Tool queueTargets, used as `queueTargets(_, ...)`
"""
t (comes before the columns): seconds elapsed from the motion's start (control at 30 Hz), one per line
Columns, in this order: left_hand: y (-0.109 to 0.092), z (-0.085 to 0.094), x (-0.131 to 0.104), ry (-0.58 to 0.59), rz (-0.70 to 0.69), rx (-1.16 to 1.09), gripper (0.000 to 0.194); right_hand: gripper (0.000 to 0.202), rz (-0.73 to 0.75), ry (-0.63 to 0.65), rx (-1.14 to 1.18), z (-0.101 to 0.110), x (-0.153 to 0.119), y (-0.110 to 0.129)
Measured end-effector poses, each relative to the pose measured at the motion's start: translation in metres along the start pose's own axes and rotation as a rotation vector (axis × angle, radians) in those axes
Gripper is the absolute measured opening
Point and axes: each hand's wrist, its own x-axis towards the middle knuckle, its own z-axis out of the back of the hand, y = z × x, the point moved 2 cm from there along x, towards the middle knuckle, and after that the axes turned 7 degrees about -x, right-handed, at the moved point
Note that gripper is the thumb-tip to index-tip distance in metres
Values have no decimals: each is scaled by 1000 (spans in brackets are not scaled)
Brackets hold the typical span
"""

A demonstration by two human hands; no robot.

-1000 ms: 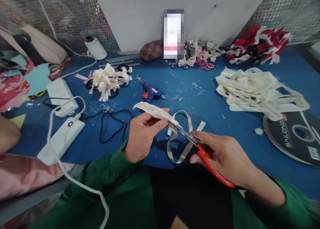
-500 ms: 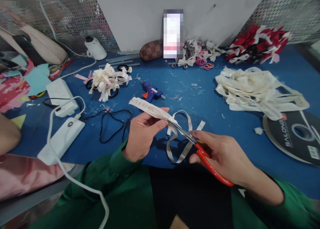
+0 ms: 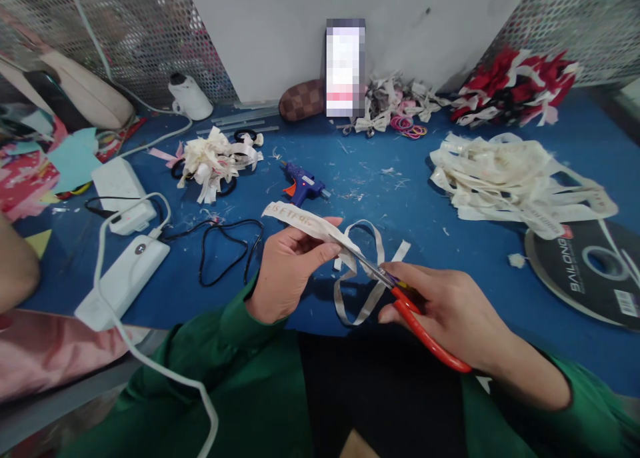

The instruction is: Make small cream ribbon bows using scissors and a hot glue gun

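A white ribbon with printed letters [image 3: 295, 218] is pinched between the thumb and fingers of my left hand [image 3: 289, 268]. My right hand [image 3: 447, 311] grips red-handled scissors [image 3: 423, 335], their blades reaching left to the ribbon close by my left thumb. Whether the blades are fully closed on the cloth I cannot tell. Under the scissors a narrow white ribbon [image 3: 351, 319] curls in loops on the blue table [image 3: 373, 185]. Just beyond my left hand lies a blue glue gun [image 3: 306, 186] with an orange trigger.
Cream ribbons [image 3: 500, 178] are heaped at right, above a black spool [image 3: 575, 271]. White bows [image 3: 210, 161] lie at left, near white power blocks [image 3: 125, 281] and a cable. Behind stand a phone [image 3: 345, 68] and red-and-white bows [image 3: 520, 85]. Another person's arm [image 3: 15, 268] enters at left.
My left hand and the lettered ribbon have shifted slightly right and down. The scissors have barely moved, still at the ribbon.
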Motion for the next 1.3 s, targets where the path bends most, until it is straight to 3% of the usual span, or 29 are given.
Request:
queueTargets(0.13, 1, 1, 0, 14, 5, -3, 34, 44, 4, -20, -21, 0, 0, -1)
queueTargets(0.3, -2, 1, -1, 43, 9, -31, 23, 45, 3, -29, -43, -1, -1, -2)
queueTargets(0.53, -2, 3, 2, -55, -36, -36, 19, 46, -8, -27, -48, -1, -1, -2)
queueTargets(0.9, -3, 0, 1, -25, -41, -6, 23, 48, -8, -24, -99, 0, 1, -1)
queueTargets(1.3, -3, 0, 1, -22, -48, 10, 23, 42, -14, 17, 19, 0, 0, -2)
